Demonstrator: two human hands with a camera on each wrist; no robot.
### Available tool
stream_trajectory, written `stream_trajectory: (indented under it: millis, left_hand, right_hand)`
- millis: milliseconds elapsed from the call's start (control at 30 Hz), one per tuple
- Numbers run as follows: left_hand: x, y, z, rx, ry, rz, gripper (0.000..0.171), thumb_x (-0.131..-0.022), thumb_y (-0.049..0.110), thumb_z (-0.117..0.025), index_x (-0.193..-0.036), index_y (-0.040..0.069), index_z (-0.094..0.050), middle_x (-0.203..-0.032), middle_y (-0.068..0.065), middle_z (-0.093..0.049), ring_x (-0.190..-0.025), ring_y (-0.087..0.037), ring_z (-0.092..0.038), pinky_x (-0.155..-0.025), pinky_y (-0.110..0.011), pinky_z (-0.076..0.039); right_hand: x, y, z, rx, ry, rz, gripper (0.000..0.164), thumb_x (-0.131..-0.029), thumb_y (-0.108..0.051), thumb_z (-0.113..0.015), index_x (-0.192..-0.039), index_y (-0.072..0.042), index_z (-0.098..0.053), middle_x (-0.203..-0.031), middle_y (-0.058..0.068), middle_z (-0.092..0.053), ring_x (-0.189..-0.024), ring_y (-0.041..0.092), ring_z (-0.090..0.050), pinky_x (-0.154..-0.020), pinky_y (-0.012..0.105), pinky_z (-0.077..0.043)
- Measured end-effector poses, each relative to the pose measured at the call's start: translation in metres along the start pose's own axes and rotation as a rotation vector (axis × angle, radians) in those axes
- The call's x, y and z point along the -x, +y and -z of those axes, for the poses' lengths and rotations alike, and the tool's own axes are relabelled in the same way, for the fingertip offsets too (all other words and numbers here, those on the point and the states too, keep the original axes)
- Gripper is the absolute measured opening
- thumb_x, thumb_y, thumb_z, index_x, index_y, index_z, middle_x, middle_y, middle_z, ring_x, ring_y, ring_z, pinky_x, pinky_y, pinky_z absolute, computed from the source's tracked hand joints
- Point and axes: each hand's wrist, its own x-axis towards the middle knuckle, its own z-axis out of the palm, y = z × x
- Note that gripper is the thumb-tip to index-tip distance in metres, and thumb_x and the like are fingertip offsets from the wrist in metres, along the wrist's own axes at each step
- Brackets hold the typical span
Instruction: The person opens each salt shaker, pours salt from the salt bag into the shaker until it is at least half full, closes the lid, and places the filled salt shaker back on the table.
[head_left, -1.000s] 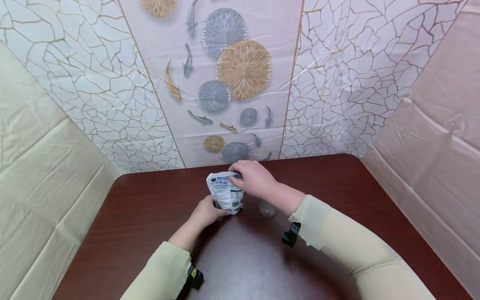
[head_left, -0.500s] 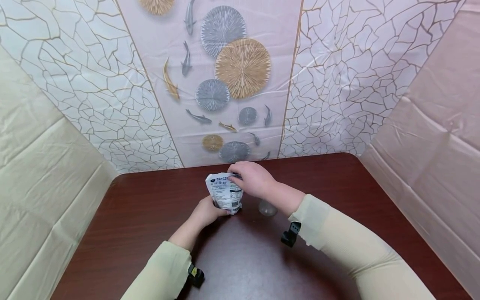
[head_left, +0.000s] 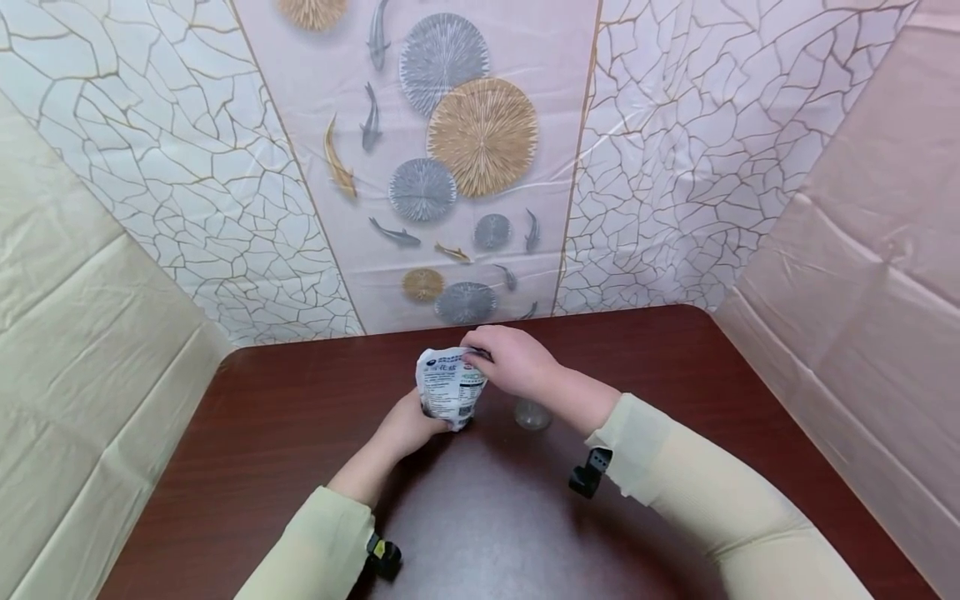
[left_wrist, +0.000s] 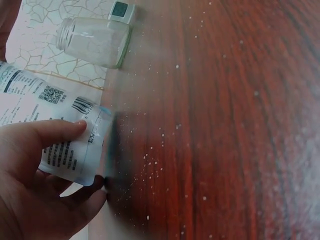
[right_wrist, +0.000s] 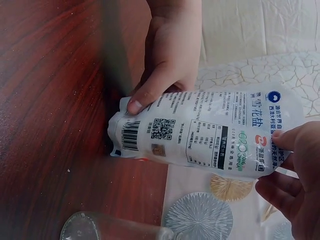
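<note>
A white printed bag of salt (head_left: 446, 387) stands over the table near its far side, held between both hands and leaning to the right. Low on the bag, my left hand (head_left: 408, 425) grips it with the thumb (left_wrist: 60, 131) across the printed front and the other fingers behind. At the upper right corner my right hand (head_left: 517, 358) pinches the bag's top edge, thumb on the front in the right wrist view. Just right of the bag, partly behind my right forearm, is a clear glass jar (left_wrist: 95, 42) with its mouth uncovered.
White grains (left_wrist: 150, 167) are scattered on the dark red-brown table (head_left: 480, 517). Beyond the jar, the left wrist view shows a small white thing with a dark square face (left_wrist: 120, 10). A patterned sheet (head_left: 465, 250) hangs along the table's back edge.
The bag's lower end has shifted slightly left with my left hand, while its top has moved a little right with my right hand, so it leans more. Both grips stay.
</note>
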Motion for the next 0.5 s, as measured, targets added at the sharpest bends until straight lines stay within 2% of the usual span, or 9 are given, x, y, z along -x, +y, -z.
stream_trajectory:
  millis: [300, 500]
  left_hand:
    - [0.001, -0.003, -0.001, 0.070, -0.044, -0.025, 0.063, -0.074, 0.005, -0.079, -0.131, 0.007, -0.053, -0.111, -0.005, -0.068, -0.098, -0.019, -0.060, -0.089, -0.040, -0.047]
    - [0.001, -0.003, 0.001, 0.082, -0.025, -0.044, 0.050, -0.076, 0.008, -0.078, -0.123, 0.006, -0.061, -0.113, -0.005, -0.065, -0.099, -0.018, -0.058, -0.091, -0.039, -0.046]
  right_hand:
    - [0.011, 0.004, 0.004, -0.070, 0.017, -0.047, 0.008, -0.098, -0.023, -0.064, -0.103, -0.020, -0.070, -0.092, -0.008, -0.065, -0.082, 0.009, -0.058, -0.076, 0.031, -0.049]
    - [0.017, 0.009, 0.009, -0.128, 0.036, -0.124, 0.009, -0.096, -0.023, -0.067, -0.104, -0.021, -0.071, -0.092, -0.010, -0.066, -0.083, 0.008, -0.058, -0.075, 0.031, -0.049]
